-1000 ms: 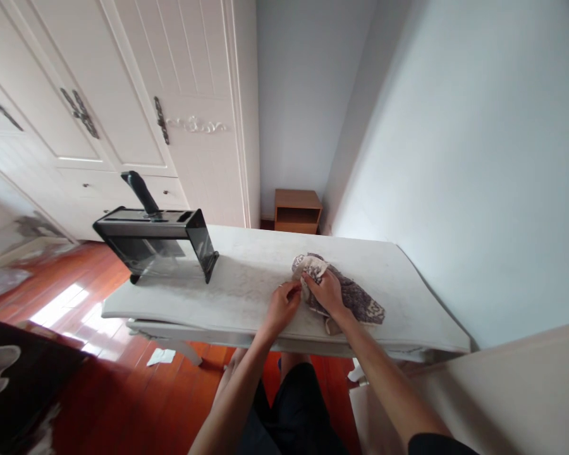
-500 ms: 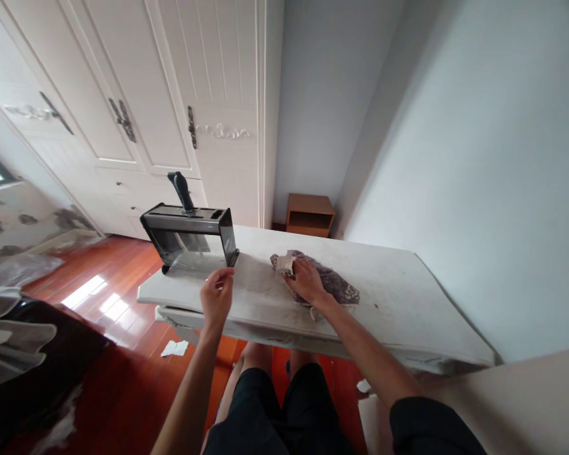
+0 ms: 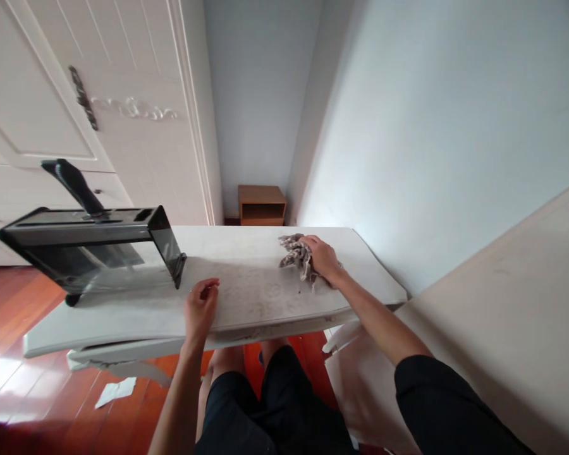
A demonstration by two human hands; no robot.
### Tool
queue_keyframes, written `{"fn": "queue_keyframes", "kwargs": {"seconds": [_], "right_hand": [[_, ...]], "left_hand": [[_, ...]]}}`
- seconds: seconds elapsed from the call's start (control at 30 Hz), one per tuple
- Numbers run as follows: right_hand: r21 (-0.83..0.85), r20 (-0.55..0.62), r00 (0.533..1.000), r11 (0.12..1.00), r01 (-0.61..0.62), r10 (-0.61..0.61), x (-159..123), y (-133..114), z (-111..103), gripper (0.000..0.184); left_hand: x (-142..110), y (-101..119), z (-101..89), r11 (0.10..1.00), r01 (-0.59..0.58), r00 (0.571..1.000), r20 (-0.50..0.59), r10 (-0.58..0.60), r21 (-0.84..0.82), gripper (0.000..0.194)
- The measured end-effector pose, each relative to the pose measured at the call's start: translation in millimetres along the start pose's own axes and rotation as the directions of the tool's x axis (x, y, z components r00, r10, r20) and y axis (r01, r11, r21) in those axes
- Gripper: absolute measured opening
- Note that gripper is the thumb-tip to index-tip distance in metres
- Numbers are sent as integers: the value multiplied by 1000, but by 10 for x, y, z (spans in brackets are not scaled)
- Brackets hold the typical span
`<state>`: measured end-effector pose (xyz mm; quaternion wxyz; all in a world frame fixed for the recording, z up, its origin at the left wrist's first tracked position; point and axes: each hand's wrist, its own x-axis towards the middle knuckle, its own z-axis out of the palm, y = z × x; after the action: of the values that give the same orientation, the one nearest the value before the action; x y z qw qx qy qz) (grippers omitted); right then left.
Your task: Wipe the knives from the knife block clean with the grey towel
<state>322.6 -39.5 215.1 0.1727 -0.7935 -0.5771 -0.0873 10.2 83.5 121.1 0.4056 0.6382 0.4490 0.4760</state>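
A brown and white patterned rag (image 3: 296, 256) is bunched up on the white tabletop (image 3: 246, 253), right of its middle. My right hand (image 3: 323, 258) is shut on it and presses it against the surface, covering part of the cloth. Grey-brown smudges mark the tabletop to the left of the rag. My left hand (image 3: 202, 309) hovers over the table's front edge, its fingers loosely curled and slightly apart, with nothing seen in them. Beyond it, at the left end, stands a black-framed case with clear panels (image 3: 95, 253) and a black handle on top.
A white wardrobe (image 3: 142, 158) rises behind the table on the left. In the far corner is a small brown cabinet (image 3: 262, 193). A pale blue wall (image 3: 408, 126) borders the right side. White paper (image 3: 116, 392) lies on the red wooden floor.
The view has swung to the right. My right hand has moved the rag rightward along the tabletop, and the cloth, spread flatter before, is now crumpled. My left hand remains near the front edge.
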Motion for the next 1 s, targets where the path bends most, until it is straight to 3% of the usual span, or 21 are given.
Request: {"fn": "queue_keyframes", "kwargs": {"seconds": [0.17, 0.27, 0.33, 0.4, 0.6, 0.87, 1.0], "right_hand": [[-148, -152, 962, 957, -250, 227, -132, 830, -418, 42], [-372, -68, 893, 820, -436, 444, -270, 1236, -475, 46], [-475, 13, 848, 749, -461, 531, -392, 1416, -413, 41], [-510, 17, 822, 712, -483, 569, -516, 1523, -306, 35], [-525, -59, 815, 677, -517, 577, -646, 1670, -112, 43], [-460, 190, 787, 761, -457, 587, -504, 1959, -256, 60], [-423, 204, 823, 806, -415, 531, -517, 1983, -256, 48]], "left_hand": [[41, -46, -24, 999, -1, 999, 46, -1, 48, 38], [55, -80, -44, 995, -19, 997, 71, 12, 93, 37], [52, -95, -56, 994, -36, 996, 86, 27, 106, 37], [44, -102, -68, 992, -53, 995, 92, 43, 113, 38], [24, -85, -90, 987, -93, 991, 106, 79, 133, 36], [11, -75, -196, 996, -81, 986, 151, 73, 46, 36], [8, -101, -329, 998, -69, 991, 118, 67, 15, 34]]}}
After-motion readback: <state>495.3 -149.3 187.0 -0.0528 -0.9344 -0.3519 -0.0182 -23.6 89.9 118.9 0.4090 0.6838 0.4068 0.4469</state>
